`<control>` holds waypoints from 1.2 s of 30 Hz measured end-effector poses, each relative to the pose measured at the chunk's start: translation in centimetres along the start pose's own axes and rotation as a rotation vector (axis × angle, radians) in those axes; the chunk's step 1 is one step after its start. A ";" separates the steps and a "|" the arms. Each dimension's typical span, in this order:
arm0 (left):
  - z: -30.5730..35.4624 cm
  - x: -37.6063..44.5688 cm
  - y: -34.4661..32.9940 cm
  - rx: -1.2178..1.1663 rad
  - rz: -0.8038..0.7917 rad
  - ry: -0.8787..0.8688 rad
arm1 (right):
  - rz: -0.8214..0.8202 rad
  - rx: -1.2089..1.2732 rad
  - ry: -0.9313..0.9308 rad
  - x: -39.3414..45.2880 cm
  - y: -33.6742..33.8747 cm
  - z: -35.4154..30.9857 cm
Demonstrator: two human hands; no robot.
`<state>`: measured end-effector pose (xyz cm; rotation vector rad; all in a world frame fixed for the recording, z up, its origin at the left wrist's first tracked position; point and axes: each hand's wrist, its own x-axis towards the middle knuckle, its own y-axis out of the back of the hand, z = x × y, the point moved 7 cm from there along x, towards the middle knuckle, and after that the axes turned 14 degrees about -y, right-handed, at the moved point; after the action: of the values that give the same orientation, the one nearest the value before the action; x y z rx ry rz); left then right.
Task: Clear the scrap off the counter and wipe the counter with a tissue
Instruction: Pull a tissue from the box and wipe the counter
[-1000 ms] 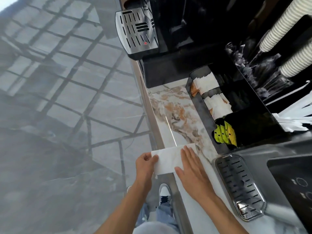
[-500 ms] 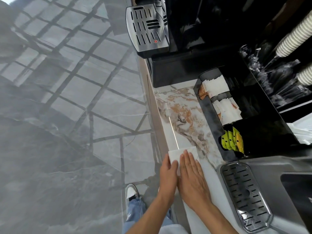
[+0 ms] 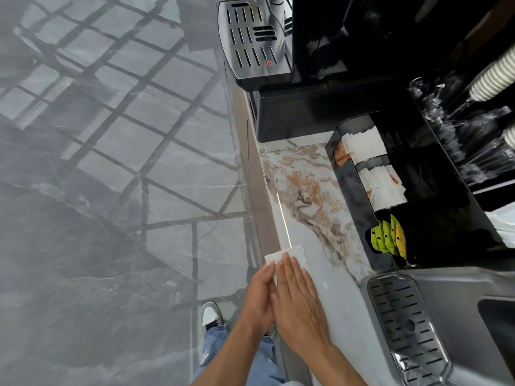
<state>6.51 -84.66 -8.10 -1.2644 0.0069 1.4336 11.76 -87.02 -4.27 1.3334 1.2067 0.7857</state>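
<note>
At counter [image 3: 315, 240] edge, hands now side by side, tissue [image 3: 289, 254] folded smaller

Operator inventory, what I see of the body from the head view:
- Left hand [image 3: 257, 296] and right hand [image 3: 298, 299]: bare, no gloves, rings or watch that I can see.
- Forearms: bare to the frame edge, no sleeves in view.
- Jeans [image 3: 250, 360]: light blue denim, faded, with a frayed patch.
- Shoe [image 3: 209, 316]: white sneaker with grey panels and dark laces.
</note>
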 end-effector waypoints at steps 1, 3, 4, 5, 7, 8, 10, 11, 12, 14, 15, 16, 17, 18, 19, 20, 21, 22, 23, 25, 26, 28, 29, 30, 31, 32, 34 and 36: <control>-0.1 0.0 0.3 -0.043 -0.003 0.038 | -0.005 -0.002 0.007 0.0 -0.2 -0.4; -0.4 -0.2 0.6 -0.100 -0.012 0.095 | -0.022 0.001 0.015 -0.1 -0.6 -0.7; -0.5 -0.3 0.7 -0.114 -0.012 0.112 | -0.036 0.006 0.017 -0.2 -0.9 -0.8; -0.6 -0.3 0.9 -0.120 -0.007 0.129 | -0.041 0.005 0.020 -0.2 -1.1 -1.0; -0.7 -0.3 1.6 -0.130 0.006 0.159 | -0.068 0.003 0.013 -0.2 -1.7 -1.6; -0.7 -0.3 1.9 -0.133 0.015 0.169 | -0.083 0.011 -0.005 -0.1 -2.0 -1.9; -0.5 -0.3 2.4 -0.141 0.019 0.177 | -0.065 0.035 -0.030 0.0 -2.1 -2.5; -0.4 -0.4 2.6 -0.151 0.020 0.176 | -0.058 0.045 -0.039 0.0 -2.1 -2.7; -0.3 -0.5 2.8 -0.167 0.022 0.174 | -0.057 0.050 -0.034 -0.1 -2.2 -3.0; -0.2 -0.5 3.2 -0.196 0.027 0.172 | -0.039 0.060 0.007 -0.3 -2.1 -3.4; -0.1 -0.6 3.4 -0.208 0.034 0.173 | -0.041 0.071 0.022 -0.4 -1.9 -3.7; 0.0 -0.8 3.5 -0.220 0.042 0.172 | -0.057 0.086 0.027 -0.6 -1.9 -3.9; 0.1 -0.9 3.7 -0.227 0.049 0.170 | -0.063 0.098 0.024 -0.8 -1.8 -4.1; 0.3 -1.2 3.8 -0.228 0.054 0.168 | -0.047 0.102 0.016 -0.9 -1.5 -4.4; 0.5 -1.4 3.9 -0.221 0.059 0.167 | -0.044 0.105 -0.002 -0.9 -1.1 -4.6; 0.6 -1.7 3.9 -0.213 0.066 0.165 | -0.052 0.108 -0.028 -1.0 -0.8 -4.7; 0.8 -1.9 3.9 -0.205 0.074 0.162 | -0.043 0.103 -0.021 -1.2 -0.7 -4.9; 1.0 -2.2 3.7 -0.195 0.078 0.157 | 0.001 0.090 -0.011 -1.4 -0.2 -5.1; 1.1 -2.5 3.4 -0.180 0.075 0.149 | 0.054 0.082 0.004 -1.7 0.3 -5.3; 1.5 -3.1 2.6 -0.159 0.067 0.142 | 0.096 0.121 -0.016 -1.9 1.4 -5.3; 1.6 -3.4 2.1 -0.152 0.062 0.149 | 0.109 0.146 -0.033 -2.1 2.3 -5.3; 1.9 -4.2 1.0 -0.129 0.036 0.182 | 0.167 0.158 -0.040 -2.5 4.3 -5.0; 2.0 -4.6 0.5 -0.112 0.021 0.186 | 0.174 0.155 -0.026 -2.8 5.3 -4.9; 2.2 -4.9 0.0 -0.087 0.010 0.178 | 0.144 0.186 -0.025 -3.2 6.3 -4.9; 2.4 -5.2 -0.6 -0.048 0.002 0.164 | 0.118 0.232 -0.044 -3.5 7.3 -4.6; 2.5 -5.5 -1.2 -0.005 -0.008 0.156 | 0.045 0.275 -0.078 -3.8 8.1 -4.3; 2.6 -6.0 -2.6 0.089 -0.030 0.150 | -0.057 0.317 -0.146 -4.5 9.5 -3.5; 2.5 -6.7 -4.0 0.171 -0.057 0.161 | -0.128 0.447 -0.259 -5.5 10.1 -2.1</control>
<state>5.98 -86.51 -0.13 -1.2252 0.1968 1.2522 10.48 -90.15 6.91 1.6408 1.2855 0.2431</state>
